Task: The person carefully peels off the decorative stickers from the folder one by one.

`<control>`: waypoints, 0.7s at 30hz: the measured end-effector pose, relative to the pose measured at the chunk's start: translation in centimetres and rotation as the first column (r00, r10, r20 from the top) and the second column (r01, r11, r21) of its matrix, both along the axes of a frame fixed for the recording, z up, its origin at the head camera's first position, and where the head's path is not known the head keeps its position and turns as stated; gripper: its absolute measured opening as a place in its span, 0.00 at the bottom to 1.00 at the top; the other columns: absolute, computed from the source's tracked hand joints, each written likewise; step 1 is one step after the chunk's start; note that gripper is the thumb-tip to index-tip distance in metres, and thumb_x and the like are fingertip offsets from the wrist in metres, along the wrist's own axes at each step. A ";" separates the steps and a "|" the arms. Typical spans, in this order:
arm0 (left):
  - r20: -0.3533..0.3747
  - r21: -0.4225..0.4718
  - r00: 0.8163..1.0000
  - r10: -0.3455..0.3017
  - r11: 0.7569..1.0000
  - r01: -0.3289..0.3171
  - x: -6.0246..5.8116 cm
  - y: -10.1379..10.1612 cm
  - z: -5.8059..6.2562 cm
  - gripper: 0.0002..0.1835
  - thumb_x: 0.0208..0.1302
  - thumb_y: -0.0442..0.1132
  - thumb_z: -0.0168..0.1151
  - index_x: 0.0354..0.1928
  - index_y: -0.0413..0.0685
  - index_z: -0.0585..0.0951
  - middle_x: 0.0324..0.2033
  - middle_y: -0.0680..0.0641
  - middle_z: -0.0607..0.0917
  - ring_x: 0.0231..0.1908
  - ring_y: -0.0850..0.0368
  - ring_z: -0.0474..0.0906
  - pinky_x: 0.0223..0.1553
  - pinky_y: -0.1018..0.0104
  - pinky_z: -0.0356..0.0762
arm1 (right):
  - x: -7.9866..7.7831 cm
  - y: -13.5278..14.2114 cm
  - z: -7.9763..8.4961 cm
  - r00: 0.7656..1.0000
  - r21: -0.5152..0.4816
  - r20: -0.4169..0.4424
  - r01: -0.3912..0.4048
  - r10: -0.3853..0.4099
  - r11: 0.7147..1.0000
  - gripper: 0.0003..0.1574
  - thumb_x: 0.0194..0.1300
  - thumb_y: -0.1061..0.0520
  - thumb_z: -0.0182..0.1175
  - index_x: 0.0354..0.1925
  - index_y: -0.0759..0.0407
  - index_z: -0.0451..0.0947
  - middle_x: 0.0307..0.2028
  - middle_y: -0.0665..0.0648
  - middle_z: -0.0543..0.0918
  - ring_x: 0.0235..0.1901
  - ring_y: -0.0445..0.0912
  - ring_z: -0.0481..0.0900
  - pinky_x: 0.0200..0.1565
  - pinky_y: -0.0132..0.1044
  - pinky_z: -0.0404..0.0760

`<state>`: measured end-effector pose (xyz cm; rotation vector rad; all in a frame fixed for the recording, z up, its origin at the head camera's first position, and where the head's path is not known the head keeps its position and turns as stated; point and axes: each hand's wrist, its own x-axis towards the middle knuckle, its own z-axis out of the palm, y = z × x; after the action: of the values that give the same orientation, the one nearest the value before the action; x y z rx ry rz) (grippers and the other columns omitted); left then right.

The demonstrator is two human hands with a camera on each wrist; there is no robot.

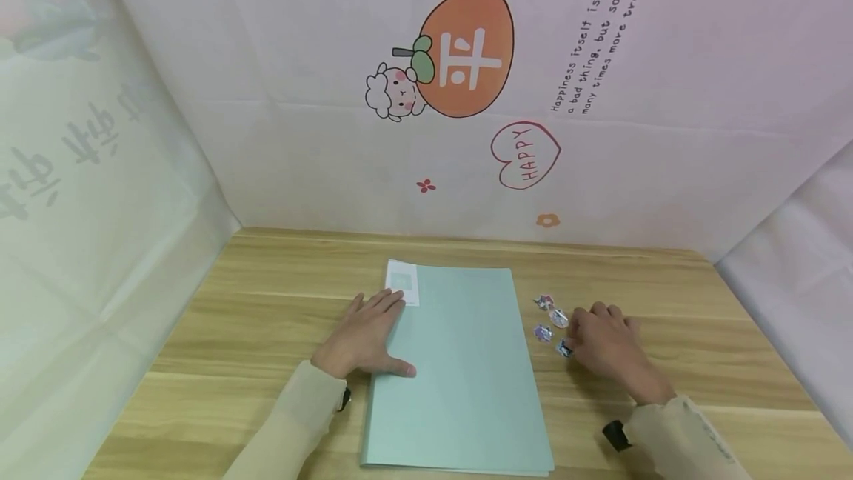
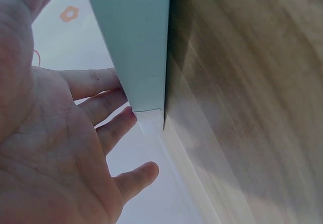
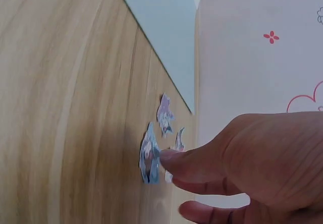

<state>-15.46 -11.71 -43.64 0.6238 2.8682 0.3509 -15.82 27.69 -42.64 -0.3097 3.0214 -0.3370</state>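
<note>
A pale green folder (image 1: 460, 369) lies flat on the wooden table, with a small white card (image 1: 411, 272) at its far left corner. My left hand (image 1: 365, 335) rests over the folder's left edge, fingers spread and fingertips on the card; the left wrist view shows the folder's side (image 2: 139, 47) beside the palm. Several small cut-out character stickers lie right of the folder. My right hand (image 1: 606, 343) is over the nearest one, a blue sticker (image 3: 148, 158), its thumb tip overlapping it in the right wrist view. A purple sticker (image 3: 164, 115) lies just beyond.
A round clear sticker (image 1: 559, 318) and another small sticker (image 1: 543, 302) lie close to the right hand's fingers. Behind the table (image 1: 266, 302) hangs a pale printed cloth (image 1: 320, 154), with more cloth at both sides.
</note>
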 end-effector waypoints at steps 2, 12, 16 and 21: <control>0.000 -0.001 1.000 0.000 1.000 0.000 0.0 0.0 0.1 0.61 0.46 0.71 0.75 0.75 0.41 0.65 0.76 0.45 0.62 0.76 0.45 0.53 0.74 0.36 0.48 | 0.0 -0.3 0.1 1.000 0.001 -0.019 0.003 -0.003 1.000 0.11 0.64 0.55 0.69 0.41 0.59 0.80 0.38 0.59 0.76 0.41 0.60 0.70 0.42 0.58 0.66; -0.003 -0.021 1.000 -0.007 1.000 0.007 0.0 0.0 0.3 0.61 0.46 0.72 0.74 0.75 0.41 0.65 0.76 0.45 0.62 0.76 0.45 0.54 0.74 0.36 0.48 | 0.3 -1.3 0.3 0.993 -0.057 -0.119 -0.010 0.004 0.998 0.23 0.62 0.52 0.71 0.50 0.64 0.80 0.44 0.65 0.79 0.45 0.64 0.75 0.41 0.59 0.70; 0.005 -0.024 1.000 -0.014 1.000 0.015 0.0 -0.1 0.5 0.61 0.47 0.72 0.73 0.75 0.41 0.64 0.76 0.45 0.62 0.76 0.45 0.54 0.74 0.37 0.48 | 0.4 -1.6 0.3 0.990 -0.089 -0.143 -0.016 0.004 0.996 0.25 0.61 0.54 0.71 0.53 0.66 0.79 0.45 0.67 0.79 0.45 0.63 0.75 0.42 0.58 0.71; 0.009 -0.022 1.000 -0.021 1.000 0.021 0.1 -0.1 0.7 0.61 0.48 0.71 0.73 0.75 0.40 0.64 0.77 0.44 0.61 0.76 0.45 0.53 0.74 0.37 0.48 | 0.5 -2.2 0.3 0.978 -0.138 -0.206 -0.046 0.017 0.989 0.29 0.63 0.55 0.70 0.57 0.68 0.77 0.48 0.69 0.78 0.46 0.65 0.76 0.47 0.63 0.73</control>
<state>-15.40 -11.82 -42.94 0.6458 2.8514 0.3171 -15.36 25.53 -42.37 -0.4270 3.1947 -0.5524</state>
